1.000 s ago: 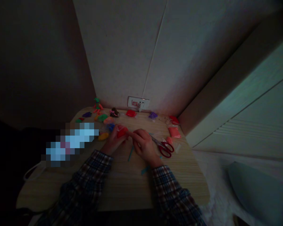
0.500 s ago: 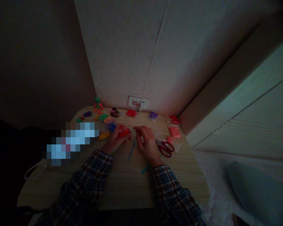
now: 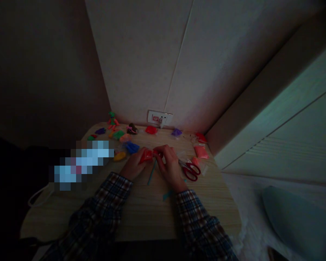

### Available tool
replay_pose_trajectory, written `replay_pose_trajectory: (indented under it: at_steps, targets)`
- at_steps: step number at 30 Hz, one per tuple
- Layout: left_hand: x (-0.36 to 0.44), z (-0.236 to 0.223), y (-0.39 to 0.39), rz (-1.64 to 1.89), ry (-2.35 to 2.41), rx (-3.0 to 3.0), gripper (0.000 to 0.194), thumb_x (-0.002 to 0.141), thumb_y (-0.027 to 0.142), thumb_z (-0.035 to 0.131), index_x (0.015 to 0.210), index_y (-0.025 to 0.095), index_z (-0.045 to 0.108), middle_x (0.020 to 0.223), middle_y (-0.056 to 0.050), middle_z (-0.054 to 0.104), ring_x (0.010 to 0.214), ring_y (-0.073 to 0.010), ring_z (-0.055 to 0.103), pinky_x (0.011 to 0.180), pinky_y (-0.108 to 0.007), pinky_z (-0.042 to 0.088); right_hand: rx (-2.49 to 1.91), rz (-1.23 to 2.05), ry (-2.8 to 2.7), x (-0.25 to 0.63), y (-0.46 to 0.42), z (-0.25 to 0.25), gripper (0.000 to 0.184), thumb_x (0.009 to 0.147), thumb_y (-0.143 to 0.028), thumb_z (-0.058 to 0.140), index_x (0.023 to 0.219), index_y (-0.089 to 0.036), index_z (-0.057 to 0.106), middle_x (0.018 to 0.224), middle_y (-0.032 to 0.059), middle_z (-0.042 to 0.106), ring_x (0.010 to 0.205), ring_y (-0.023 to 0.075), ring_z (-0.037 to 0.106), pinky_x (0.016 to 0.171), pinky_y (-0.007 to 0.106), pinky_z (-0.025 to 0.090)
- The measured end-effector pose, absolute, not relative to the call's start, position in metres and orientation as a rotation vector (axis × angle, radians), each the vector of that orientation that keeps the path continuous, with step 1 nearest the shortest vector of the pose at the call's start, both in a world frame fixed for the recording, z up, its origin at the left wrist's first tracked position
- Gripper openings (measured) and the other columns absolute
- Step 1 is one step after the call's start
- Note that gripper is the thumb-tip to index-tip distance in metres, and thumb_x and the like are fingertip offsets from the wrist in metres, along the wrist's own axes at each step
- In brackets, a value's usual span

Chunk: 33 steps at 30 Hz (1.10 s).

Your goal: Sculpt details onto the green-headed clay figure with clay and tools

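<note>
My left hand [image 3: 134,164] is closed around a red packet of modelling clay [image 3: 146,156] in clear wrapping. Close beside it, my right hand [image 3: 168,161] has its thumb and fingers pinched together at the packet's right end. Whether those fingertips grip the wrapping or a bit of clay is too dark and small to make out. Below the hands lies a thin blue strip [image 3: 151,174]. Scissors with dark red handles [image 3: 191,171] rest just right of my right hand. A blue clay packet [image 3: 132,147] sits behind my left hand.
More clay packets line the back of the wooden table [image 3: 149,214], among them a red one [image 3: 151,129] and a purple one [image 3: 176,132]. A green and orange figure [image 3: 112,120] stands at the back left. A pixelated bright object [image 3: 81,165] lies left.
My left hand has moved right with the red clay packet, bringing it against my right fingertips. The blue packet behind shows more fully now. My right hand has barely shifted.
</note>
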<state>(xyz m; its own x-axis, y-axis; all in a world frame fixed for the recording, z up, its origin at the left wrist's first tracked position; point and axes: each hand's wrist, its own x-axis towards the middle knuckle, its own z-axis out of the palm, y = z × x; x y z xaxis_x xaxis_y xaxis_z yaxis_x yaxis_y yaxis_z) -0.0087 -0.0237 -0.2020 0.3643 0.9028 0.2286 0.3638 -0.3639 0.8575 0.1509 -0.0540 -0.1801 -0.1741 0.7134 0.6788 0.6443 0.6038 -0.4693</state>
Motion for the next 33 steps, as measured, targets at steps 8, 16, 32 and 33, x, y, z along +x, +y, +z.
replay_pose_trajectory:
  at_steps: [8,16,32,33]
  targets:
    - [-0.0066,-0.1979,-0.025,0.925,1.113,1.909,0.017,0.076,0.032,0.06,0.086,0.019,0.057,0.081,-0.002,0.066,0.076,-0.0228,0.063,0.07,-0.033,0.048,-1.019,0.128,-1.904,0.1479,-0.0544,-0.1832,0.011,0.096,-0.02,0.045,0.095,-0.022,0.056,0.086,0.0037,0.063,0.076,0.018,0.056,0.071,0.033,0.042]
    - [-0.0049,-0.2002,-0.0242,0.93,1.108,1.873,0.017,0.076,0.035,0.06,0.077,0.02,0.052,0.072,0.002,0.06,0.068,-0.0179,0.057,0.063,-0.028,0.042,-0.998,0.171,-1.895,0.1471,-0.0535,-0.1852,0.01,0.095,-0.02,0.046,0.096,-0.022,0.055,0.085,0.0032,0.062,0.074,0.0176,0.055,0.07,0.032,0.043]
    - [-0.0059,-0.2028,-0.0238,0.974,1.201,1.85,0.021,0.072,0.035,0.067,0.079,0.019,0.056,0.074,0.001,0.064,0.07,-0.02,0.063,0.064,-0.031,0.048,-1.025,0.221,-1.91,0.1479,-0.0533,-0.1859,0.016,0.095,-0.02,0.045,0.102,-0.022,0.06,0.087,0.0039,0.064,0.079,0.0184,0.058,0.073,0.032,0.043]
    - [-0.0062,-0.2025,-0.0236,0.966,1.208,1.849,0.021,0.073,0.035,0.067,0.079,0.019,0.056,0.074,0.001,0.064,0.07,-0.0203,0.063,0.064,-0.031,0.049,-1.02,0.225,-1.913,0.148,-0.0534,-0.1858,0.016,0.095,-0.02,0.046,0.102,-0.022,0.06,0.088,0.004,0.064,0.079,0.0186,0.058,0.074,0.032,0.043]
